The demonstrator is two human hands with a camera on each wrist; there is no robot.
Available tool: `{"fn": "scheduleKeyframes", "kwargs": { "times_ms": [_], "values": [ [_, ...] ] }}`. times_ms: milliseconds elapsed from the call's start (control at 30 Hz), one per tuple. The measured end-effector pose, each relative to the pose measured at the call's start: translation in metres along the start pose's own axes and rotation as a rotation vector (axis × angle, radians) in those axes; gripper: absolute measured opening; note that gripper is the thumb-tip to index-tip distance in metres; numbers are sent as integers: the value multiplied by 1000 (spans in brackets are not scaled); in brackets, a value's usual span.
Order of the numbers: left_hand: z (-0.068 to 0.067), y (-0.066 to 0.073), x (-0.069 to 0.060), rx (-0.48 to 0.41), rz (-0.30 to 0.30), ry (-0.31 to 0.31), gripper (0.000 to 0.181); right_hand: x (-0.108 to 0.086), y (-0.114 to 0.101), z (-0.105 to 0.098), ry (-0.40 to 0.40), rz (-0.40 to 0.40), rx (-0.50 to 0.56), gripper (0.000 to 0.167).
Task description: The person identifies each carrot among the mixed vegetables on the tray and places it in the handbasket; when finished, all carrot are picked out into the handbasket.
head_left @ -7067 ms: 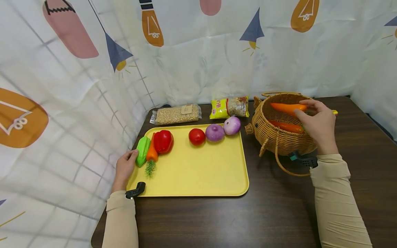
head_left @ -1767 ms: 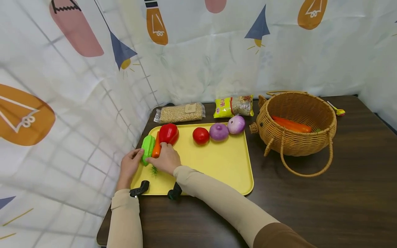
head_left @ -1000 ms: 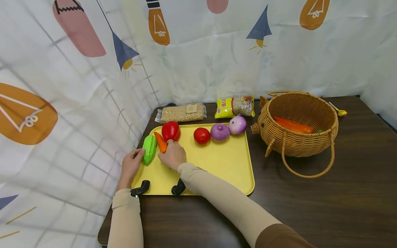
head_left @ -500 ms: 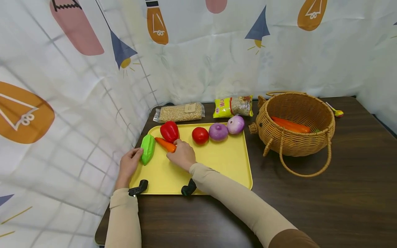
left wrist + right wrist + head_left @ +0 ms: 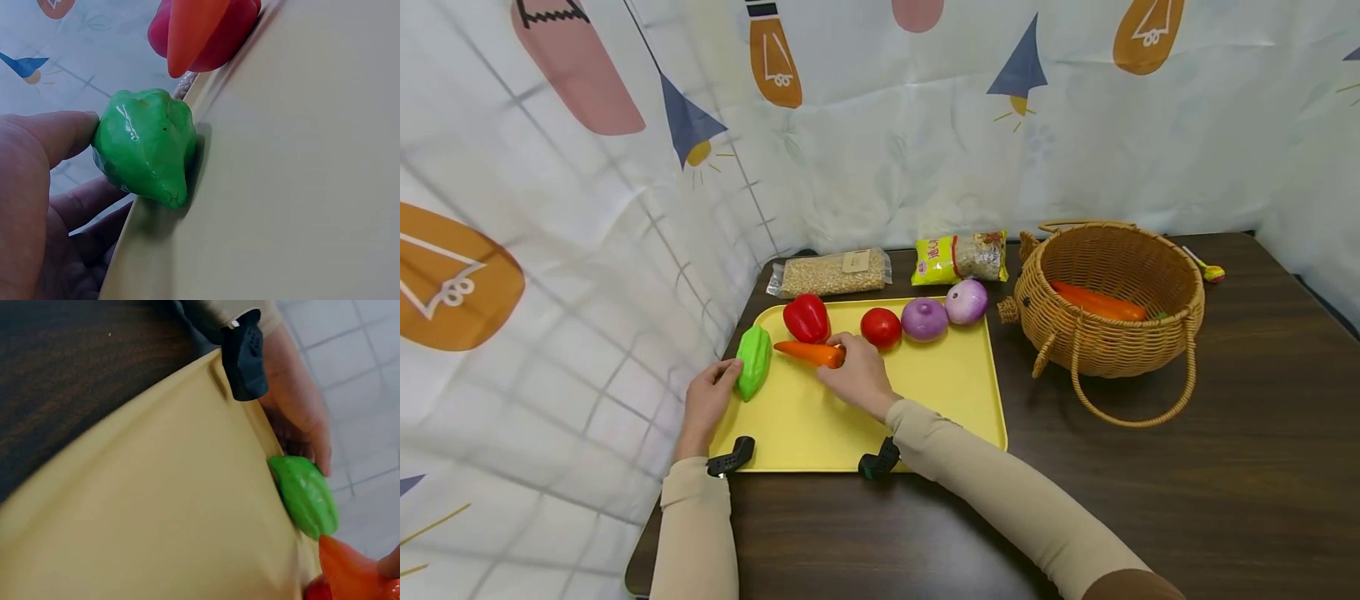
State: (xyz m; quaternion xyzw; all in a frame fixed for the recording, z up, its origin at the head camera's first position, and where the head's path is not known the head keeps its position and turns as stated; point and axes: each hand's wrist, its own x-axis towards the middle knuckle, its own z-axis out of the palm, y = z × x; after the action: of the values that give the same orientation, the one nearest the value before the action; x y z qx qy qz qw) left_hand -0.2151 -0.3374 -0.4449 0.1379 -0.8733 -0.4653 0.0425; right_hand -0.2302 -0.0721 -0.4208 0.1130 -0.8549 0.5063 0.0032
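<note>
My right hand [image 5: 859, 373] pinches the thick end of an orange carrot [image 5: 808, 352] over the yellow tray [image 5: 880, 433]; its tip points left, and its green top is hidden. In the right wrist view only a fingertip [image 5: 390, 565] shows on the carrot. By the tray's left rim my left hand [image 5: 707, 404] touches a green ridged fruit, like a star fruit [image 5: 753, 362], with its thumb [image 5: 75, 128]. Its other fingers reach behind the rim, their tips partly hidden. A red bell pepper [image 5: 807, 318] lies just behind the carrot.
A tomato [image 5: 881, 328] and two purple onions [image 5: 924, 319] line the tray's back. Behind stand a grain bag [image 5: 831, 273] and a yellow packet [image 5: 958, 258]. Right of the tray, a wicker basket [image 5: 1112, 350] contains orange carrots [image 5: 1097, 302]. A small yellow item [image 5: 1213, 272] lies beyond it.
Earlier my right hand held an orange carrot at the basket. Since then it reached into the tray, took the other carrot from beside the pepper and swung it right. My left hand stays put.
</note>
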Motion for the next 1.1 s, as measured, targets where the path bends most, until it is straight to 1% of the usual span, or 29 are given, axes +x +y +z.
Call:
{"fn": "scheduleKeyframes", "kwargs": {
  "times_ms": [167,367,567,833,967,1100],
  "values": [
    [-1,1,-1,0,4,-5,70,-5,3,-9,20,-54,39,37],
    [-2,1,-1,-3,-3,-9,70,-11,6,-19,27,-109,85,37],
    [-1,0,0,-2,-7,-10,71,-15,9,-34,52,-142,99,37],
    [0,-1,2,-2,-3,-5,71,-16,14,-64,126,-171,132,32],
    [1,-2,3,-11,-1,-7,70,-16,15,-83,150,-196,159,33],
    [0,-1,2,-8,-4,-3,69,-18,17,-100,165,-223,158,33]
  ]
}}
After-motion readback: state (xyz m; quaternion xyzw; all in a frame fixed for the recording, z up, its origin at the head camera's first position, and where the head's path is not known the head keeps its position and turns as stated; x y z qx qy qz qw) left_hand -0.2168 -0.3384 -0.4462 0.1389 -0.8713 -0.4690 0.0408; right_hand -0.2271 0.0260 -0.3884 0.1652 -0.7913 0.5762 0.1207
